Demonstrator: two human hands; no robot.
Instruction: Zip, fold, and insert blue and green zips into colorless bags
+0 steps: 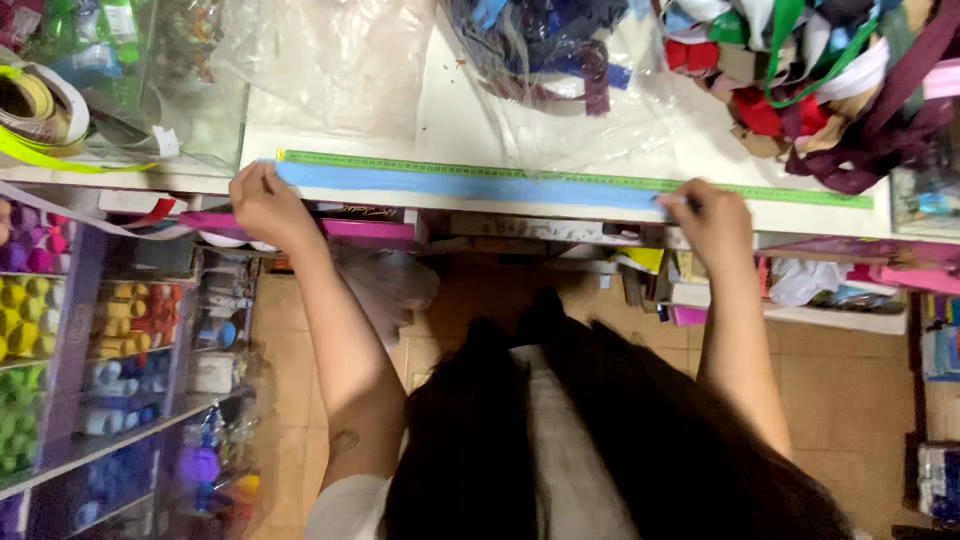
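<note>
Both hands, left hand (262,205) and right hand (712,218), pinch the blue ribbon (470,186) taut below the green measuring tape (560,180); it looks light, limp, best gripped at its ends.

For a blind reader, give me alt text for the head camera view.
Two hands, left hand and right hand, stretch a blue ribbon along a green measuring tape at the edge of a white counter, with a pile of ribbons behind.

A white desk (420,110) stands over a tan tiled floor (850,400), with shelves (90,340) of coloured spools left of the desk
</note>
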